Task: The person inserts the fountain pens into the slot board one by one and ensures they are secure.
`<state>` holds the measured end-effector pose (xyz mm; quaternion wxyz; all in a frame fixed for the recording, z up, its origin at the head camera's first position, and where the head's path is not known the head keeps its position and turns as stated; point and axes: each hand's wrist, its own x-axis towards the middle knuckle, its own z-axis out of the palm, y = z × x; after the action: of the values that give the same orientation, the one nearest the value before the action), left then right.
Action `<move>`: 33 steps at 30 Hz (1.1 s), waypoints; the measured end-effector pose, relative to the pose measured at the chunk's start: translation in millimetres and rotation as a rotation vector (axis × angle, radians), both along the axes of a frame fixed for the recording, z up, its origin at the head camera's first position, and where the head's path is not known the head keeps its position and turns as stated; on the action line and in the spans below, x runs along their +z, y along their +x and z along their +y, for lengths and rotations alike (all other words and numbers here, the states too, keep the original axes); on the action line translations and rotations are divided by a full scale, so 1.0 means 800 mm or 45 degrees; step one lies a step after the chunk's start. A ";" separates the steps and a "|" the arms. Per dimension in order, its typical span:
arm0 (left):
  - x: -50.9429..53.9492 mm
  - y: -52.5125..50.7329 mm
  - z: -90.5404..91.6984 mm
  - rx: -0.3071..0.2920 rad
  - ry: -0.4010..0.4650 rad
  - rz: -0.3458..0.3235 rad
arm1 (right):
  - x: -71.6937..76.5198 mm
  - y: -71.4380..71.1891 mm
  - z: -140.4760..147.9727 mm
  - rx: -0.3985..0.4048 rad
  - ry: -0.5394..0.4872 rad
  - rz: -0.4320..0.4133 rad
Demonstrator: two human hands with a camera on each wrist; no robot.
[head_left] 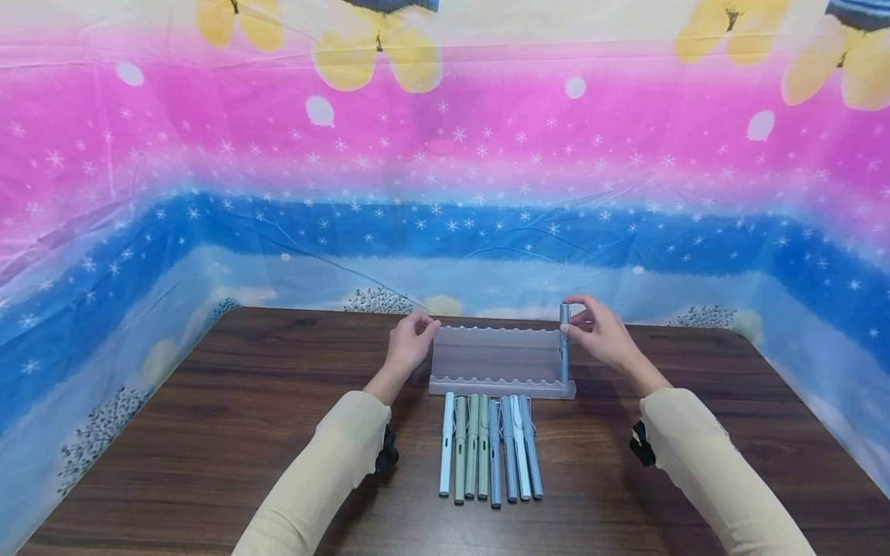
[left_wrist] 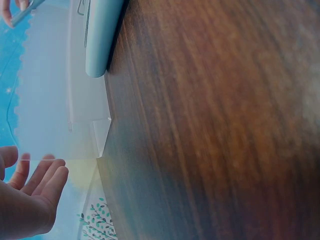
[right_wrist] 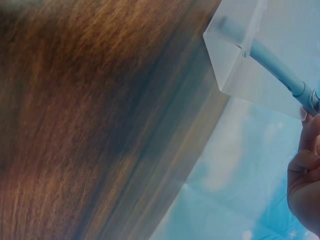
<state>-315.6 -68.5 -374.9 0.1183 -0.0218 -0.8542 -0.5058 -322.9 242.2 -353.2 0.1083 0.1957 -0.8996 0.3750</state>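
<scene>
A clear rack [head_left: 497, 355] with scalloped edges stands on the table. At its upper left corner my left hand [head_left: 409, 341] pinches the edge between thumb and index finger; in the left wrist view the other fingers of that hand [left_wrist: 37, 200] are loosely bent beside the rack [left_wrist: 45, 90]. My right hand [head_left: 603, 333] holds the top of a blue-grey pen [head_left: 564, 355] by thumb and forefinger. This pen is upright at the rack's right end, its lower end at the base ledge. The right wrist view shows the pen [right_wrist: 275, 67] against the rack [right_wrist: 225, 55], with the hand [right_wrist: 306, 175] at its cap.
Several light blue, green and blue-grey pens [head_left: 484, 455] lie side by side on the wooden table [head_left: 229, 432], just in front of the rack. A patterned pink and blue cloth [head_left: 445, 224] hangs behind the table and at its sides.
</scene>
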 end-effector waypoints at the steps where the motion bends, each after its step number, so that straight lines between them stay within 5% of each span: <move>1: 0.000 -0.001 0.000 0.000 0.001 0.000 | 0.000 0.000 0.000 -0.003 0.003 -0.002; 22: -0.003 -0.002 0.001 0.007 -0.003 -0.021 | 0.002 0.004 0.006 -0.043 0.024 -0.006; 33: 0.000 -0.002 0.000 0.010 -0.014 -0.011 | 0.003 0.020 0.015 -0.058 0.021 0.251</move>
<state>-317.1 -68.2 -375.1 0.1165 -0.0171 -0.8575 -0.5008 -306.7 254.1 -350.6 0.2031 0.2119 -0.8920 0.3438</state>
